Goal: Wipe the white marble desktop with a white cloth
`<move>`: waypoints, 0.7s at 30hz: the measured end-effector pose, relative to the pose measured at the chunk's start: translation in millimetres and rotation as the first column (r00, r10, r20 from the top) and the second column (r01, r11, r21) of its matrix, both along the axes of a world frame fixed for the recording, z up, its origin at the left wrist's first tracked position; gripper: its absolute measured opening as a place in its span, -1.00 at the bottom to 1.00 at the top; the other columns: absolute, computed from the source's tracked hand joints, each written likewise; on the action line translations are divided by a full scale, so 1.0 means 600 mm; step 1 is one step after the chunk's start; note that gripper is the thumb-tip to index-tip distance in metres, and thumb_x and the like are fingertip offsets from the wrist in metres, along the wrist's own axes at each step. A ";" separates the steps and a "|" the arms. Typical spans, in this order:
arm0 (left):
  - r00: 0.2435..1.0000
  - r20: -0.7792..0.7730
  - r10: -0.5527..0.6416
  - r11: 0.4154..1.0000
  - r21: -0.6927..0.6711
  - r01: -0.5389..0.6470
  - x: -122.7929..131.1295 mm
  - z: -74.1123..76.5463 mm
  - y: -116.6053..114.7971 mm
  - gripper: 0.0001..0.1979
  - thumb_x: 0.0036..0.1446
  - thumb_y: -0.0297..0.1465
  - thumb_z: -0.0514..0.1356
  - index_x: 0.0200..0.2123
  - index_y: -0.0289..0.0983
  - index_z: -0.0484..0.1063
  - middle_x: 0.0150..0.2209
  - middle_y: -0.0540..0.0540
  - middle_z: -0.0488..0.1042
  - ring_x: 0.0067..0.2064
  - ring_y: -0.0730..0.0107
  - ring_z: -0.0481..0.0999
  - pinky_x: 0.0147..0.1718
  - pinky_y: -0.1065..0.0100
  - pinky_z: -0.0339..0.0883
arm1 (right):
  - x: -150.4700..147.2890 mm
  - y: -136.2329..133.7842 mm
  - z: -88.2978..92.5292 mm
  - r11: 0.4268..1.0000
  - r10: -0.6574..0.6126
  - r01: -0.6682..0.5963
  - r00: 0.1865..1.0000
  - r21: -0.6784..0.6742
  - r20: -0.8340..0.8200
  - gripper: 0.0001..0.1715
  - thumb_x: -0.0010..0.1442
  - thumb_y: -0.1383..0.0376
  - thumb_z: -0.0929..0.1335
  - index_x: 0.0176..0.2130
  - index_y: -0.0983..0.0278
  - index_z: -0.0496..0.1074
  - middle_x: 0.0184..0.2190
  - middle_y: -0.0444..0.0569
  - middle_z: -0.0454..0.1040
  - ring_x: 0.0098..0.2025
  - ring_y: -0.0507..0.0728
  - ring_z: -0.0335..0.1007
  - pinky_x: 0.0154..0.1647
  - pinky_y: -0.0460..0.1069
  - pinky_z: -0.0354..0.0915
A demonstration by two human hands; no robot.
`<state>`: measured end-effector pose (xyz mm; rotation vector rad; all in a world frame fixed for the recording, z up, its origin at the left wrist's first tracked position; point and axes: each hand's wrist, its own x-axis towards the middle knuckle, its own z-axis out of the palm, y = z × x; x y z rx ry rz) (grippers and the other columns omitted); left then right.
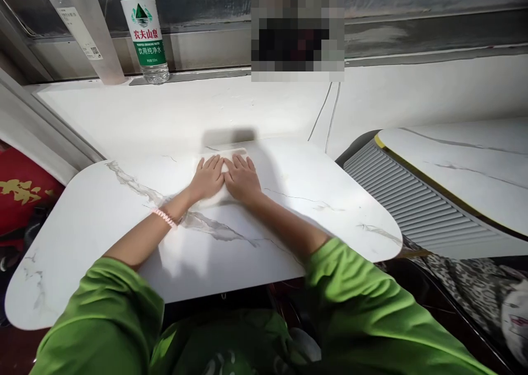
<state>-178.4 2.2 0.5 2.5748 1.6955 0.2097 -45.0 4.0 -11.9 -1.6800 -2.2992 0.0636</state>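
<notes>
My left hand [208,178] and my right hand [242,179] lie flat side by side, thumbs almost touching and fingers stretched toward the wall. Both press on a white, flat, roughly rectangular piece [215,198], which looks like a folded cloth. Most of it is hidden under my palms, and its pale colour blends with the marble-patterned white table [256,265]. A pink coiled band [164,218] circles my left wrist.
On the window ledge stand a water bottle [145,39] with a green and white label and a tall translucent container [84,34]. Thin cables [328,114] hang down the wall. To the right is a white counter [466,149] with a ribbed side.
</notes>
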 end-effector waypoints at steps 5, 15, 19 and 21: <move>0.997 -0.011 -0.082 0.993 0.086 0.083 -0.021 -0.009 -0.124 -0.46 0.36 -0.39 -0.17 0.31 -0.54 0.10 0.36 -0.37 0.08 0.40 0.08 0.02 0.35 -0.05 -0.17 | -0.001 -0.127 -0.007 0.994 0.078 -0.078 0.997 0.071 -0.005 -0.37 0.33 0.28 0.10 0.30 0.45 0.21 0.32 0.23 0.18 0.39 0.31 0.00 0.38 0.28 -0.09; 0.999 0.014 -0.041 0.990 0.138 0.039 -0.041 -0.010 -0.344 -0.44 0.33 -0.37 -0.14 0.29 -0.56 0.16 0.34 -0.40 0.13 0.40 -0.04 0.00 0.34 -0.14 -0.16 | -0.002 -0.314 0.000 0.923 0.360 -0.366 0.931 0.123 0.066 -0.30 0.26 0.29 0.16 0.32 0.52 0.16 0.34 0.23 0.15 0.40 0.38 -0.08 0.38 0.35 -0.06; 0.999 -0.001 -0.034 0.995 0.097 0.034 -0.042 -0.006 -0.340 -0.43 0.31 -0.39 -0.12 0.31 -0.57 0.12 0.35 -0.39 0.11 0.41 -0.03 -0.04 0.35 -0.13 -0.18 | -0.003 -0.301 -0.001 0.904 0.412 -0.417 0.908 0.097 0.069 -0.28 0.24 0.29 0.16 0.31 0.56 0.15 0.34 0.25 0.14 0.40 0.39 -0.06 0.38 0.36 -0.06; 0.999 -0.007 -0.032 0.996 0.083 0.032 -0.046 -0.005 -0.320 -0.43 0.31 -0.39 -0.12 0.31 -0.58 0.12 0.35 -0.39 0.11 0.41 -0.02 -0.04 0.35 -0.11 -0.19 | -0.007 -0.280 -0.002 0.896 0.428 -0.435 0.900 0.090 0.081 -0.28 0.24 0.30 0.15 0.31 0.58 0.15 0.34 0.27 0.13 0.39 0.39 -0.05 0.38 0.35 -0.07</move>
